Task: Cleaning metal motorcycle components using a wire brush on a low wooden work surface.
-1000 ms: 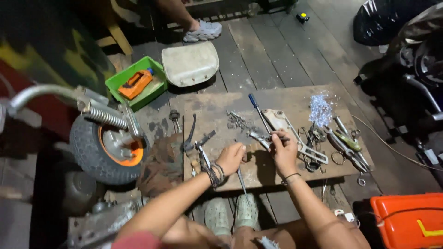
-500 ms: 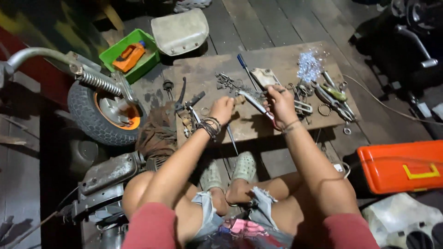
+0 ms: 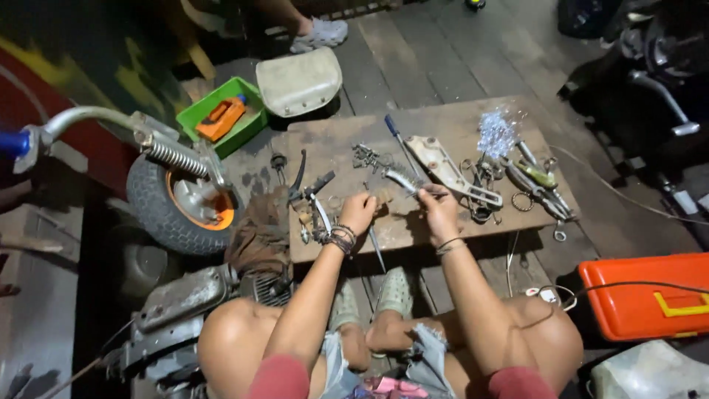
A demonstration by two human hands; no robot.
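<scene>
**Hands over a low board of small metal parts**

Both hands sit lower in view than a moment ago, as the head has lifted; seat and tray reappear. Left hand: fingers curled together, resting on the surface, seemingly steadying; contents, if any, cannot be told. Right hand: fingers pinched on a slim metal rod, raised just above the board, presumably for inspection. Nearby: metal bracket, pliers, blue-handled screwdriver. Beyond: green tray, small wheel, orange case.
</scene>
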